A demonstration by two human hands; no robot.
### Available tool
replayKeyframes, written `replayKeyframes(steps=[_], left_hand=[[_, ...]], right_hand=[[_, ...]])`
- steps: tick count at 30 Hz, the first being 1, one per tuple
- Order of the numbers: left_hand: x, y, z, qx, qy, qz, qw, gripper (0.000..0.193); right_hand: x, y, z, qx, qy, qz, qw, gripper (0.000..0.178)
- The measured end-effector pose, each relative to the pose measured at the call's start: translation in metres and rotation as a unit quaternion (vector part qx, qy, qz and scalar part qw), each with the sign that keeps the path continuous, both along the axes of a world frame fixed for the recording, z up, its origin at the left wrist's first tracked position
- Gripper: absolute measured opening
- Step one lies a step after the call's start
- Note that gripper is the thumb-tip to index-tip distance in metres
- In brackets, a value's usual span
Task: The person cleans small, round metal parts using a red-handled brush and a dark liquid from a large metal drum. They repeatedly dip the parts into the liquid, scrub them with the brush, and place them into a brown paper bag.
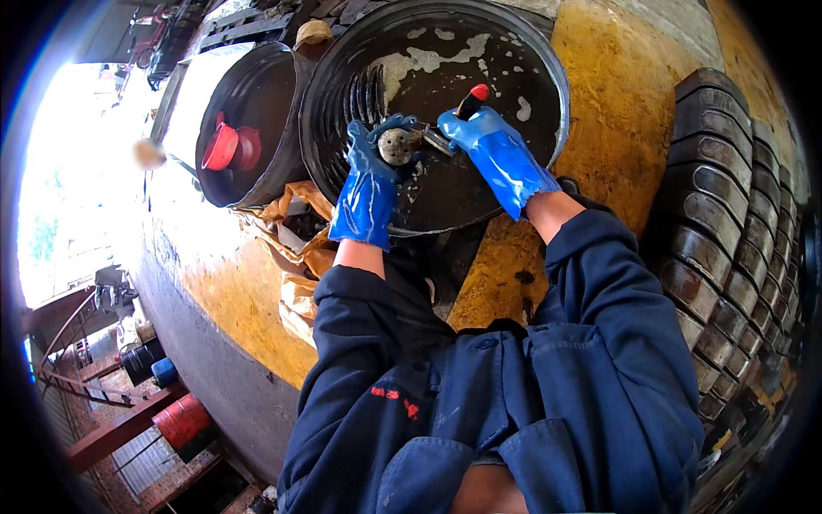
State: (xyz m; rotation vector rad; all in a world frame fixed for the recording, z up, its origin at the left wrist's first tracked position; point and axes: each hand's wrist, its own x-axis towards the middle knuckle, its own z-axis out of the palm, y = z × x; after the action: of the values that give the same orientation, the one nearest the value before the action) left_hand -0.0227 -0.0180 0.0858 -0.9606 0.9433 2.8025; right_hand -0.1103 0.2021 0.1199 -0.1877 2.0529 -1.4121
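Note:
My left hand (370,158), in a blue rubber glove, holds up a round, pale metal part with holes in its face (396,147). My right hand (473,133), gloved the same way, is closed around a tool with a black handle and red end (470,103). A short, shiny metal piece (438,140) shows between the right hand and the holed part; whether it belongs to the tool, I cannot tell. Both hands are over a wide black tub (561,94) of dark liquid with patches of foam. Dark ribbed shapes lie at the tub's left side.
Left of the tub stands a smaller dark basin (214,199) with red plastic scoops or cups (224,144) inside. A crumpled brown sack (300,300) lies below it. Stacked dark metal blocks (711,197) line the right side. A red drum (182,421) stands at lower left.

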Motion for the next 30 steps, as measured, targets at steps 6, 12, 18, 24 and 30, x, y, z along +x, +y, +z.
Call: replayKeyframes(steps=[6, 12, 18, 24, 30], left_hand=[[-0.004, 0.006, 0.024, 0.001, 0.024, 0.031, 0.999, 0.078], [0.017, -0.007, 0.019, -0.073, 0.064, 0.023, 0.995, 0.058], [0.022, -0.032, -0.01, -0.174, 0.207, -0.066, 0.961, 0.025], [0.025, 0.02, 0.017, -0.314, 0.094, 0.026, 0.944, 0.03], [0.028, 0.031, 0.004, -0.38, 0.096, 0.057, 0.918, 0.028]], right_hand=[[0.012, 0.0, 0.03, 0.169, 0.056, 0.093, 0.98, 0.039], [0.056, 0.013, 0.002, 0.166, 0.21, 0.07, 0.961, 0.03], [0.088, 0.023, -0.05, 0.09, 0.254, 0.077, 0.96, 0.021], [0.083, 0.018, -0.048, 0.149, 0.278, 0.051, 0.948, 0.03], [0.085, 0.017, -0.058, 0.237, 0.325, 0.008, 0.916, 0.036]])
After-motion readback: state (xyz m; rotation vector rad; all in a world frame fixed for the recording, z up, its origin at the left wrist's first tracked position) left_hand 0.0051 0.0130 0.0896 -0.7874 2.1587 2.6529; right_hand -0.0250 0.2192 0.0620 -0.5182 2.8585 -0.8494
